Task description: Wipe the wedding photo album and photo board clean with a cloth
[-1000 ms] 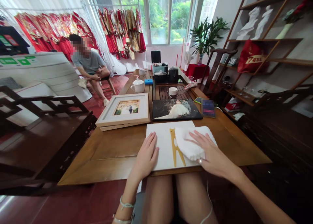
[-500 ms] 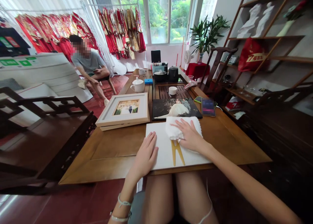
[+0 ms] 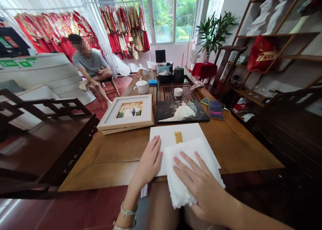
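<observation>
— Where's the cloth?

— Over the near part of the board, its lower end drooping past the board's near edge. Only the head of the yellow figure shows beyond it.

— And the hands?

— The right grip lies flat on the cloth, fingers spread wide. Its thumb is hidden, so I can't tell whether it also pinches. The left grip is flat too, fingers close together, along the board's left edge, clasping nothing.

— How does the cloth handle, would you say?

— Light, limp and soft, I'd judge. A flat palm near the middle suits it; a pinch at one edge would probably bunch it up.

— The board?

— Stiff and thin by its look, probably light enough to skid under rubbing. I'd steady it by an edge, since the white face may mark. I can't tell whether the figure is printed or raised.

— What about the bench?

— Brown wood with a slight sheen, so maybe slick. The photo lies just beyond the board, the frames are stacked to its left, and a cup stands farther back.

— And the room?

— Bright: a window behind, red and gold clothes hanging near it, a plant to the right, a person seated at left.
</observation>
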The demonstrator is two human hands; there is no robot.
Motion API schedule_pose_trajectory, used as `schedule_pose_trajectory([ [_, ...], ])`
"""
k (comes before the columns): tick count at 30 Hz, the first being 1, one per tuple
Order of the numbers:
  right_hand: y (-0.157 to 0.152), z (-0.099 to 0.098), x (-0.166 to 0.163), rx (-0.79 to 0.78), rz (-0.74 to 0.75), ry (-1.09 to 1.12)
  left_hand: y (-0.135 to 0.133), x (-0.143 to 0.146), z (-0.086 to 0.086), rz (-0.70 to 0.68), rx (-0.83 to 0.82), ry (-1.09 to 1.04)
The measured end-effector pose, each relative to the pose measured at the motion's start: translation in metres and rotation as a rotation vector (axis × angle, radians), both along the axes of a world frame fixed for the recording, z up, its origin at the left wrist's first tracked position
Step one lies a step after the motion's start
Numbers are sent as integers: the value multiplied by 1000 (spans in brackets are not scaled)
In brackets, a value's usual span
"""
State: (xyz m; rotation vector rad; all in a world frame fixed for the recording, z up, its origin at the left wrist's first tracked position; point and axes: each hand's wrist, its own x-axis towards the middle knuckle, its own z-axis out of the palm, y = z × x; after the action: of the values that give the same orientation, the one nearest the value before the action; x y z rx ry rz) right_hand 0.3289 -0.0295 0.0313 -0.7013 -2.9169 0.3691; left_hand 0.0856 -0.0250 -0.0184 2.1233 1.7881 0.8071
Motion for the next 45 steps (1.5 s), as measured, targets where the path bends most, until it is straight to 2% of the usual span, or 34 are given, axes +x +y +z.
schedule_pose_trajectory([
  [3,18,1,-11,5,-83,2,0,-1,0,-15,4,-6],
  [6,56,5,-35,57,-173,-10,0,-2,1,-20,3,-29],
  [9,88,12,-59,107,-206,-30,0,-1,3,-11,-7,-62],
  [11,95,15,-69,126,-210,-31,0,-1,4,-4,-12,-100],
  [14,76,15,-73,141,-201,-45,0,-3,3,10,-7,-187],
  [20,-12,15,-61,52,-73,-74,1,-5,-3,36,34,-271],
  [22,-26,17,-59,-4,-52,-74,1,-4,-4,28,43,-260],
  [24,-25,20,-58,-44,-76,-61,1,-4,-5,18,56,-251],
  [27,1,26,-61,-38,-162,-16,1,-4,-4,2,53,-231],
  [31,59,38,-67,-21,-268,-6,0,-3,-1,-5,28,-177],
  [36,114,50,-90,-7,-237,-33,1,-1,0,28,21,-109],
  [41,132,49,-121,8,-160,-70,0,-1,0,20,22,-91],
  [45,127,49,-115,50,-159,-85,-1,-1,1,25,29,-97],
])
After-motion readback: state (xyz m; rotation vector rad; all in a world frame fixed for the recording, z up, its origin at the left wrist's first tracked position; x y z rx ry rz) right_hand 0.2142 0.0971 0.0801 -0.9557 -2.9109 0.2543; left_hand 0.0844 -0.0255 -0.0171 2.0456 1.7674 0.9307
